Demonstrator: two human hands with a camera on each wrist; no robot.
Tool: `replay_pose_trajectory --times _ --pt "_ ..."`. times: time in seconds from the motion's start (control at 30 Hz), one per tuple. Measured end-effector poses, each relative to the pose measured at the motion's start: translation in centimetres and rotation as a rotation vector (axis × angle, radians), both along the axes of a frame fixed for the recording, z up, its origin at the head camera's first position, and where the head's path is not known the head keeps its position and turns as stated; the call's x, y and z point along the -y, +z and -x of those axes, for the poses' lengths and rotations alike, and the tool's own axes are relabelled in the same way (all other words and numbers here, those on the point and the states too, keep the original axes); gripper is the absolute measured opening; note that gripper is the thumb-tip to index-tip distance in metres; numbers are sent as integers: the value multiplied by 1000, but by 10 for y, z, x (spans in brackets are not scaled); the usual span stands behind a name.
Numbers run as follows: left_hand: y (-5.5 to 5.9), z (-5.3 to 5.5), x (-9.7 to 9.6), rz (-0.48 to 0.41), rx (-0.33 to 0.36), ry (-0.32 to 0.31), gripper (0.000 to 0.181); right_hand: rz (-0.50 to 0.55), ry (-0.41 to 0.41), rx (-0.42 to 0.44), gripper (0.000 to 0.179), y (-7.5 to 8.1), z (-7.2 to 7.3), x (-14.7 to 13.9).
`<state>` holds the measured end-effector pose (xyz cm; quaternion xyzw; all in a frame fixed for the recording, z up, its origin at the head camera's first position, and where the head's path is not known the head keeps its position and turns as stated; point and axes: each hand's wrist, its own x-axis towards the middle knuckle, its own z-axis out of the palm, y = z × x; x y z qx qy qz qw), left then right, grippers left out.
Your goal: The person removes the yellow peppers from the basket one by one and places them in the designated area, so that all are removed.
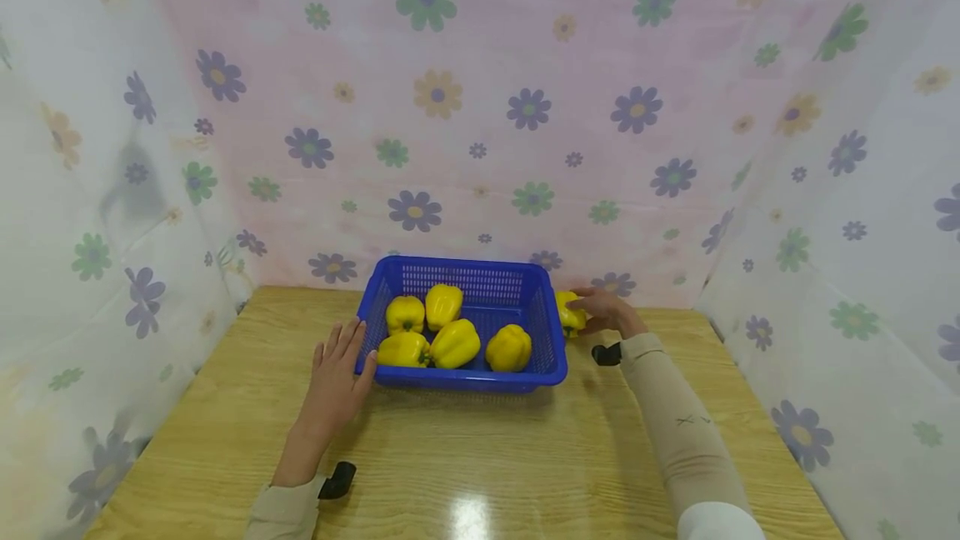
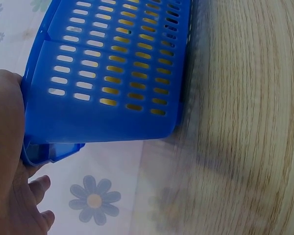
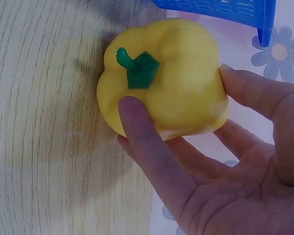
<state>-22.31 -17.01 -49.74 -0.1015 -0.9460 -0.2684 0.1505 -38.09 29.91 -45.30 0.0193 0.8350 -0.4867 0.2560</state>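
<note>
A blue plastic basket (image 1: 465,382) with slotted walls stands on the table, holding several yellow bell peppers (image 1: 456,345). My left hand (image 1: 339,375) rests at its left rim, fingers extended and thumb near the front corner. From the left wrist, the basket's slotted side (image 2: 103,117) shows close beside that hand (image 2: 5,156). Just outside the basket's right wall, my right hand (image 1: 606,311) grips another yellow bell pepper (image 1: 567,317). The right wrist view shows this pepper (image 3: 186,88) with its green stem toward the camera, and the fingers and thumb of the hand (image 3: 225,161) around it.
The wood-grain table (image 1: 450,457) is enclosed at the back and sides by flower-printed cloth (image 1: 480,107). Black wrist-camera mounts (image 1: 337,480) stick out from the beige sleeves. Inside the basket, a gap of bare blue floor (image 1: 487,319) lies toward the back right.
</note>
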Motion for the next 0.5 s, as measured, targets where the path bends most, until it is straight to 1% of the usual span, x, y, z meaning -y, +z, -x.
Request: replay_pose_trajectory --times 0.2,0.33,0.5 --pt "-1 0 0 -3 12 -1 60 -21 -11 -22 66 -4 1 0" --pt "-2 0 0 -7 14 -1 60 -11 -25 -25 67 -4 1 -1" --pt "-2 0 1 -13 11 -1 60 -6 -23 -30 67 -4 0 -1"
